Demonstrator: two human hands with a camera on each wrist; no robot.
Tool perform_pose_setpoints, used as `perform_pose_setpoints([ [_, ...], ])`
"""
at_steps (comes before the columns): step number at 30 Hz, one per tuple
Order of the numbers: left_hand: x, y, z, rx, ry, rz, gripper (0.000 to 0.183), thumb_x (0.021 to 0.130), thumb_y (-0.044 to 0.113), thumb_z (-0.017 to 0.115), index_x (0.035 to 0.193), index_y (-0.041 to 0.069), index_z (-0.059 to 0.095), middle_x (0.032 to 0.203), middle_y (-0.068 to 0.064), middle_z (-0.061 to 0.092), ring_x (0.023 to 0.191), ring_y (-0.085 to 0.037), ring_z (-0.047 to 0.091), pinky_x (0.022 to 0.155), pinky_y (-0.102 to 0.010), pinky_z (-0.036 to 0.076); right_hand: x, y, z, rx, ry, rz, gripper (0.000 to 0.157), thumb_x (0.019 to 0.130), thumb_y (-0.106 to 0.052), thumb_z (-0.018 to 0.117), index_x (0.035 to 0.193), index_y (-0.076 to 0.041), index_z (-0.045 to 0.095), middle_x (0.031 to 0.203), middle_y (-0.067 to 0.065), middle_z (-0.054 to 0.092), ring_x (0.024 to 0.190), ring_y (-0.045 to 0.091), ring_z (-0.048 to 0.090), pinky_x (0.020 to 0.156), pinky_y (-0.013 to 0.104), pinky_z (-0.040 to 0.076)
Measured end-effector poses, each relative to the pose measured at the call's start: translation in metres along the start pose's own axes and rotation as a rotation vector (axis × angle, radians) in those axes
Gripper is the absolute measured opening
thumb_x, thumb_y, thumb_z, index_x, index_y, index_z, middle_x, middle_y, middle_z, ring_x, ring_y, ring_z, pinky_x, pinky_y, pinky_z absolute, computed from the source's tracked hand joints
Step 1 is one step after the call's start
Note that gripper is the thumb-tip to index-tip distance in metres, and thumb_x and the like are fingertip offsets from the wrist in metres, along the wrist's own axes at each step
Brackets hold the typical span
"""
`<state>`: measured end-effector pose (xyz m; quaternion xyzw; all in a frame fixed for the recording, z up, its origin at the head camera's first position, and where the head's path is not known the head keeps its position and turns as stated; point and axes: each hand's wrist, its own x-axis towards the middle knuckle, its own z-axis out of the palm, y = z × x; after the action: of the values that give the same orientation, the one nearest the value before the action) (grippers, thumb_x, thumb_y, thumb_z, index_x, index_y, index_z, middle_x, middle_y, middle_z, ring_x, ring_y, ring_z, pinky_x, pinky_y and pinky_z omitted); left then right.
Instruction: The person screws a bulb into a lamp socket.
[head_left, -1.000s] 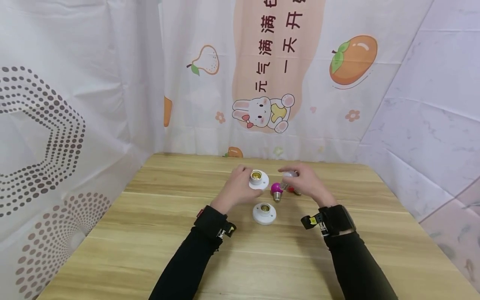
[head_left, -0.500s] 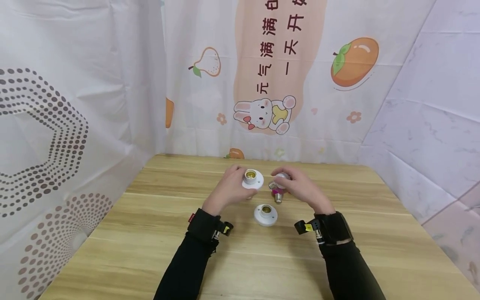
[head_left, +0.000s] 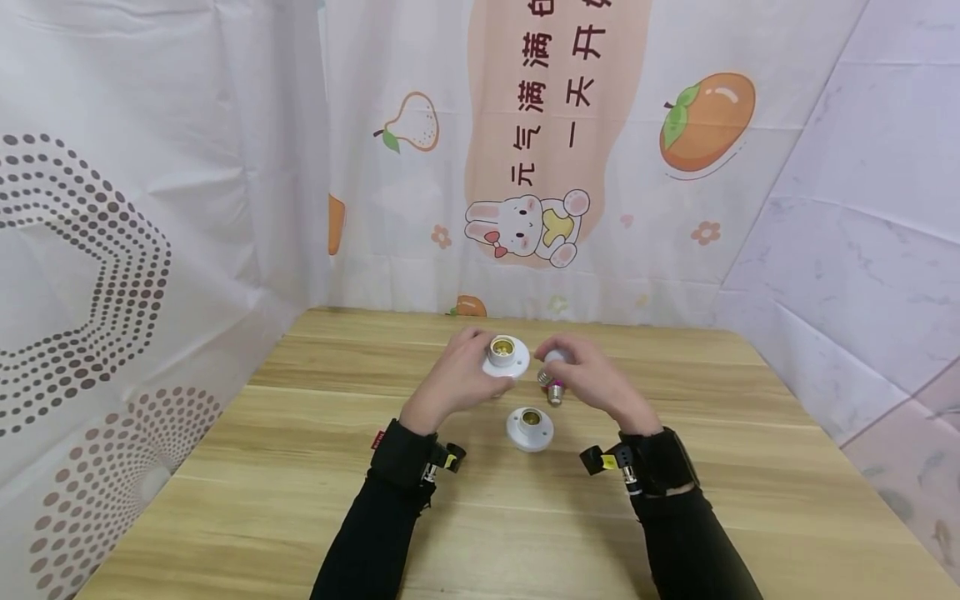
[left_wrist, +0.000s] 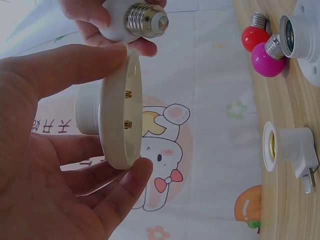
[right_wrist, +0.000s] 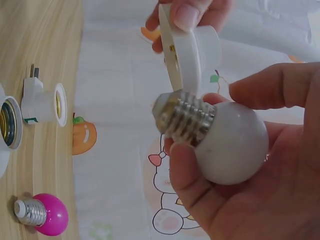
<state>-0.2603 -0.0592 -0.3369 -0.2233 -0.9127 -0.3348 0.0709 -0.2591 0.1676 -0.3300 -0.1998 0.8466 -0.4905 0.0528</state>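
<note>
Left hand (head_left: pixel 457 379) above the table (head_left: pixel 300 500), nearer the far edge than the near side; thumb and fingers pinch opposite rims of a round white lamp socket (head_left: pixel 513 363), raised, brass mouth up, two brass terminals showing in its underside. Right hand (head_left: pixel 596 375) just beside, thumb and fingers curled round the globe of a white bulb (right_wrist: pixel 235 142), metal screw cap slanting down and toward the left hand; in the head view a narrow gap separates cap and held socket. A second round socket (head_left: pixel 530 429) sits on the table, mouth up, roughly midway between left and right edges. Beyond it lies a magenta bulb (right_wrist: pixel 50 214), with a red bulb (left_wrist: pixel 255 39) close by; contact between these two cannot be told. A plug-in socket (left_wrist: pixel 287 145), prongs showing, lies on the table to the left of the second socket.
</note>
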Motion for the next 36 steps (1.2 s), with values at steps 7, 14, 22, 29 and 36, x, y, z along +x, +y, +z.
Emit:
perform_pose_setpoints([
  [7, -0.002, 0.001, -0.002, -0.001, -0.008, 0.045, 0.064, 0.083, 0.028, 0.083, 0.138, 0.005, 0.059, 0.133, -0.013, 0.056, 0.122, -0.029, 0.049, 0.101, -0.046, 0.044, 0.0, -0.005, 0.008, -0.032, 0.041, -0.026, 0.034, 0.092, -0.006, 0.052, 0.124, 0.001, 0.059, 0.095, 0.019, 0.067, 0.071, 0.024, 0.065, 0.06, 0.034, 0.055],
  [14, -0.002, 0.001, -0.004, -0.083, 0.022, 0.099, 0.066, 0.084, 0.027, 0.083, 0.139, 0.003, 0.058, 0.134, -0.013, 0.053, 0.12, -0.028, 0.049, 0.1, -0.047, 0.045, -0.001, -0.007, 0.01, -0.049, 0.069, -0.012, 0.044, 0.093, -0.009, 0.055, 0.137, -0.004, 0.056, 0.102, 0.017, 0.065, 0.073, 0.024, 0.065, 0.061, 0.035, 0.055],
  [22, 0.0, -0.004, -0.004, -0.274, 0.131, 0.175, 0.065, 0.085, 0.023, 0.083, 0.139, 0.001, 0.055, 0.13, -0.014, 0.053, 0.114, -0.025, 0.056, 0.1, -0.043, 0.05, -0.004, -0.009, 0.008, 0.016, 0.018, -0.057, 0.038, 0.097, -0.01, 0.057, 0.134, 0.0, 0.06, 0.116, 0.021, 0.062, 0.078, 0.023, 0.066, 0.064, 0.037, 0.057],
  [29, 0.0, -0.008, -0.003, -0.566, 0.152, 0.182, 0.063, 0.088, 0.015, 0.08, 0.142, 0.003, 0.049, 0.136, -0.014, 0.049, 0.124, -0.029, 0.056, 0.102, -0.039, 0.051, -0.005, -0.011, 0.013, 0.017, -0.062, -0.057, 0.035, 0.099, -0.013, 0.057, 0.132, -0.002, 0.061, 0.113, 0.017, 0.064, 0.086, 0.028, 0.066, 0.072, 0.037, 0.056],
  [36, 0.001, -0.011, -0.006, -0.668, 0.145, 0.174, 0.064, 0.091, 0.014, 0.076, 0.145, 0.005, 0.045, 0.145, -0.015, 0.044, 0.126, -0.034, 0.055, 0.098, -0.04, 0.053, -0.005, -0.011, 0.015, -0.004, -0.094, -0.078, 0.036, 0.1, -0.017, 0.058, 0.133, -0.004, 0.061, 0.119, 0.015, 0.063, 0.089, 0.026, 0.068, 0.074, 0.038, 0.055],
])
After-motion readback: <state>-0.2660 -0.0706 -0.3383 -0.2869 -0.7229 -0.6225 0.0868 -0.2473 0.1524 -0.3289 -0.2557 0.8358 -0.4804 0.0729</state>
